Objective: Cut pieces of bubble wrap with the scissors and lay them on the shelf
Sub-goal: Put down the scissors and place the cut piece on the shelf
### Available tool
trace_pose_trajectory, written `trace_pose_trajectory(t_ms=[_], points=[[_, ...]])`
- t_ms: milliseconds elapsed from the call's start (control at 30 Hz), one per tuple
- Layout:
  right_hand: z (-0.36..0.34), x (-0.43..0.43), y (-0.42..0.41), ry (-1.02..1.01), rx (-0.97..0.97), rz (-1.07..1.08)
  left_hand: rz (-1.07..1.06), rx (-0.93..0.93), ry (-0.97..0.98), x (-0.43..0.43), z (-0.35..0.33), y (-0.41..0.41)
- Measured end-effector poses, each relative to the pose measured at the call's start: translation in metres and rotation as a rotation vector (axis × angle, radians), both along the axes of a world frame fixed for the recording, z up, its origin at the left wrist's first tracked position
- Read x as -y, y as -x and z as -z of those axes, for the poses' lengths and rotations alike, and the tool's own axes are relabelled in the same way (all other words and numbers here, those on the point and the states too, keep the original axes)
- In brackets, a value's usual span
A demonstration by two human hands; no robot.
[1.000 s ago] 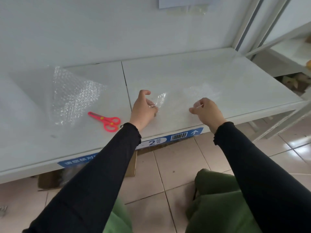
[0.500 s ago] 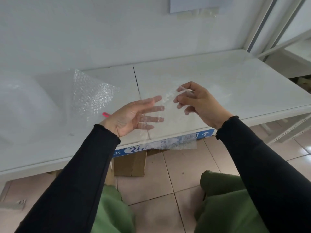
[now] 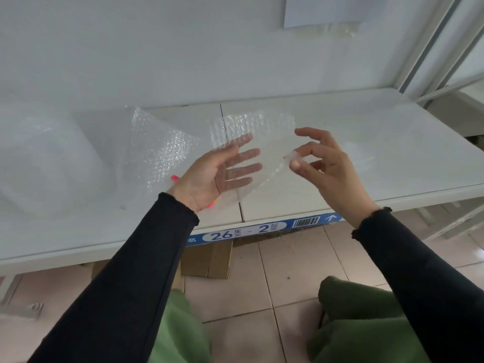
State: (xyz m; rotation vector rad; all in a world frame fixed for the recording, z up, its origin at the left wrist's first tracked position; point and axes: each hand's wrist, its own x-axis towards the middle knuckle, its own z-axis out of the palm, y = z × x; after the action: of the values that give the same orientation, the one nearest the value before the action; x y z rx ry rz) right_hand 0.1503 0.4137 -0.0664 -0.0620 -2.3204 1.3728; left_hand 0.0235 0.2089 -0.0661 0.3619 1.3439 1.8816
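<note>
A clear cut piece of bubble wrap (image 3: 258, 132) hangs in the air above the white shelf (image 3: 366, 142). My right hand (image 3: 322, 166) pinches its right edge between thumb and forefinger. My left hand (image 3: 217, 174) is spread flat, palm up, with its fingers behind the sheet. The red scissors (image 3: 175, 178) lie on the shelf, almost wholly hidden behind my left hand; only a red tip shows. A larger sheet of bubble wrap (image 3: 157, 150) stands up from the shelf at the left.
A blue label strip (image 3: 262, 229) runs along the shelf's front edge. A cardboard box (image 3: 209, 260) sits on the tiled floor under the shelf. Another shelf unit (image 3: 466, 106) stands at the far right. A paper sheet (image 3: 327, 9) hangs on the back wall.
The cut piece has been lifted off the shelf and raised. My left hand let go of it and opened flat behind it; my right hand keeps its pinch.
</note>
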Motion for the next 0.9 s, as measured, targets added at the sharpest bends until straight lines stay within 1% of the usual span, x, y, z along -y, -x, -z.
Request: trace_pose_trajectory(t_ms=[67,167,267,333,467,600,633,733,900], points=[[0.000,-0.002,0.004,0.099,-0.023,0.096,0.028,-0.002,-0.023,-0.002,0.000,-0.005],[-0.001,-0.004,0.010,0.333,-0.077,0.211,0.083,-0.051,-0.021,-0.006,0.001,-0.013],[-0.001,-0.004,0.012,0.514,-0.075,0.193,0.120,-0.073,0.006,-0.011,0.002,-0.019],[-0.001,-0.004,0.012,0.567,-0.076,0.176,0.127,-0.067,0.010,-0.013,0.001,-0.022],[-0.003,-0.005,0.011,0.573,-0.106,0.213,0.146,-0.068,0.020,-0.017,0.002,-0.023],[-0.002,-0.007,0.011,0.538,-0.148,0.272,0.081,0.027,-0.045,-0.019,0.000,-0.026],[-0.002,-0.007,0.011,0.527,-0.161,0.281,0.048,0.001,-0.033,-0.021,0.000,-0.029],[-0.003,-0.006,0.011,0.503,-0.190,0.301,-0.066,-0.178,0.029,-0.026,0.002,-0.034],[-0.005,-0.005,0.010,0.487,-0.203,0.338,-0.205,-0.266,0.024,-0.031,0.005,-0.036]])
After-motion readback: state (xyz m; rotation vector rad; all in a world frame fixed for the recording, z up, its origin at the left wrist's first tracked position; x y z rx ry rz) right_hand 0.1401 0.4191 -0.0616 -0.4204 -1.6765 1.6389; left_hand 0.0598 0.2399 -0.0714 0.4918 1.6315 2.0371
